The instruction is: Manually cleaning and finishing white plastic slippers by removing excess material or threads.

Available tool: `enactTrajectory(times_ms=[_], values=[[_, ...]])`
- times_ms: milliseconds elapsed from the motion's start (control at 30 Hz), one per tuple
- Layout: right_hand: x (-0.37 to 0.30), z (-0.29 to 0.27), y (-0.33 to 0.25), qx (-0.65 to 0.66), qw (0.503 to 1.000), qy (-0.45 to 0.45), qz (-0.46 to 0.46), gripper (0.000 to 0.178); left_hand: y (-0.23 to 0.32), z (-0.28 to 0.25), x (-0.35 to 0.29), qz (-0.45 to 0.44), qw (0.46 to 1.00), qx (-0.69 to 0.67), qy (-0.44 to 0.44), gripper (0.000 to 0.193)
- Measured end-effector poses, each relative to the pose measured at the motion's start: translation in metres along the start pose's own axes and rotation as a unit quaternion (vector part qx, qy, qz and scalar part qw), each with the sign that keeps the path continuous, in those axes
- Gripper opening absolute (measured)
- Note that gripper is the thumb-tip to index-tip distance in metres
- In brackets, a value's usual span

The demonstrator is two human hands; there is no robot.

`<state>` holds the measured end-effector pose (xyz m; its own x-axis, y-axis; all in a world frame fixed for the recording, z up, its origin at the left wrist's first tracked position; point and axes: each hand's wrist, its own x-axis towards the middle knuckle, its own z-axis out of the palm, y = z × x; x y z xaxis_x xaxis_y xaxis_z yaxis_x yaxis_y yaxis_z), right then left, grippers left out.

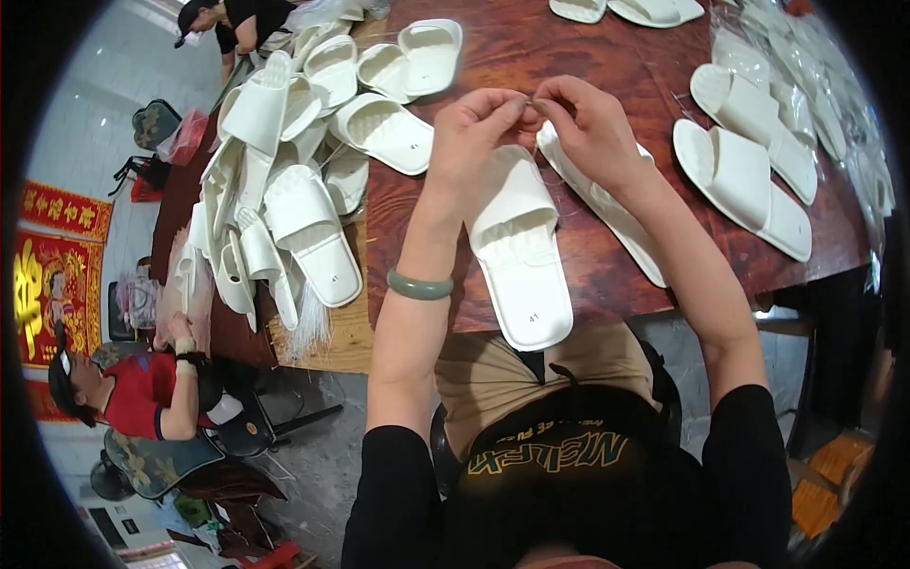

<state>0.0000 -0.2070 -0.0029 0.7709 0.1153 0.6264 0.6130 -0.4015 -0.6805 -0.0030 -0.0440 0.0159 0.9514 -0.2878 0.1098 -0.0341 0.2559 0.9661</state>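
My left hand [477, 128] and my right hand [588, 121] meet above the dark wooden table [607, 57], fingertips pinched together on something thin, like a thread or plastic tie, too small to make out. Just under them lie two white slippers: one [519, 251] flat with its sole end hanging over the table's front edge, the other [607, 204] on its side to the right, touching my right wrist. A green bangle [420, 285] circles my left wrist.
A heap of white slippers [284, 180] covers the left of the table, more pairs [749, 171] lie at the right beside bagged ones [806, 66]. A bundle of thin white ties [308, 327] hangs at the edge. One person sits lower left [142, 394], another at top left [232, 24].
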Motion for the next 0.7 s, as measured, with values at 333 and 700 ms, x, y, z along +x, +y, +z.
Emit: enactTrajectory(times_ms=[333, 700], values=[[-0.0041, 0.0012, 0.0032, 0.021, 1.000, 0.010, 0.008, 0.011, -0.0023, -0.0067, 0.0019, 0.006, 1.000, 0.010, 0.020, 0.017], [-0.0036, 0.0007, 0.0006, 0.011, 1.000, 0.009, 0.003, 0.010, -0.0032, -0.0024, 0.0004, 0.026, 1.000, 0.000, 0.003, 0.018]])
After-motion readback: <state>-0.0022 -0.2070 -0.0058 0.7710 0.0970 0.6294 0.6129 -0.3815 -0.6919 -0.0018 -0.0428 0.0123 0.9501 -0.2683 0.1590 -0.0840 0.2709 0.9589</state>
